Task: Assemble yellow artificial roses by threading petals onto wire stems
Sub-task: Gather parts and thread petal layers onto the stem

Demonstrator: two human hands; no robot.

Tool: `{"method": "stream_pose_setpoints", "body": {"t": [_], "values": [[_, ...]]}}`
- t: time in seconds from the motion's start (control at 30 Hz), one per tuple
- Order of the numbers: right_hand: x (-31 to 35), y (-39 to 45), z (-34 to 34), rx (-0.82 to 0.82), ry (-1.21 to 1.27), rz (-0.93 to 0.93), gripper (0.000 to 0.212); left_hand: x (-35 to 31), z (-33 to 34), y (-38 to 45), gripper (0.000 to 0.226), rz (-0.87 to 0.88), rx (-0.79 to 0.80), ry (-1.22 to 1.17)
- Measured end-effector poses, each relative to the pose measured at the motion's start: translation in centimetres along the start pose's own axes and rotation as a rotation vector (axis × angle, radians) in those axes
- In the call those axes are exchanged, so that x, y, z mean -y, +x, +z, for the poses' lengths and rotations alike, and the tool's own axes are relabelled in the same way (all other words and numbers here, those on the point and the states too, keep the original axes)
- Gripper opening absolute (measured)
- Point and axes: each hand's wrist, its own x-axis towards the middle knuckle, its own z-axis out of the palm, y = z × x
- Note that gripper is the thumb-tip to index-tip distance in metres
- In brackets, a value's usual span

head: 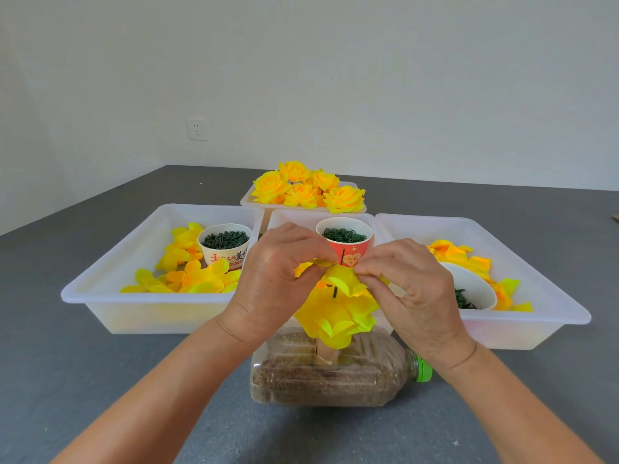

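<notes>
Both hands meet over the middle of the work, each pinching one edge of a yellow petal layer (341, 279) between thumb and curled fingers: the left hand (278, 279) holds its left edge, the right hand (412, 289) its right, apparently to keep the fabric taut and level so its centre hole can slide down the dark green wire stem (334, 292), which shows as a short length just below the pinched layer. Beneath the hands, earlier petal layers (335, 319) already hang bunched on that stem, and the stem seems to be planted in a plastic bottle (321, 380) lying on its side on the grey surface (100, 380), filled with something granular, probably as a weighted stand so both hands stay free. Beyond the left hand a white tray (110, 279) holds loose yellow petals (187, 276) and a paper cup of dark green pieces (225, 244); directly behind the hands a red cup of green rings (345, 239) sits in a middle tray, and past the right hand another tray (536, 296) holds orange-tinged petals and a tipped white cup (469, 289). Finished roses (308, 189) are heaped in the farthest tray. The hands hide the top of the stem, and the red cup sits close behind the work.
</notes>
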Motion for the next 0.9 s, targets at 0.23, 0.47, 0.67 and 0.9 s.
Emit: {"method": "stream_pose_setpoints", "body": {"t": [0.23,0.47,0.67,0.9], "values": [[-0.5,-0.2,0.2,0.032,-0.051,0.0,0.006,0.0,0.1,-0.5,0.004,0.071,0.012,0.02],[-0.6,-0.2,0.8,0.079,-0.002,0.026,0.006,-0.2,0.2,-1.0,0.022,-0.098,0.037,-0.068],[-0.7,-0.5,0.8,0.115,0.103,0.059,0.009,-0.1,0.2,-1.3,0.015,-0.092,0.071,-0.08],[-0.9,-0.7,0.4,0.139,0.153,0.072,0.018,0.5,0.2,-2.0,0.013,0.013,0.142,0.001]]}}
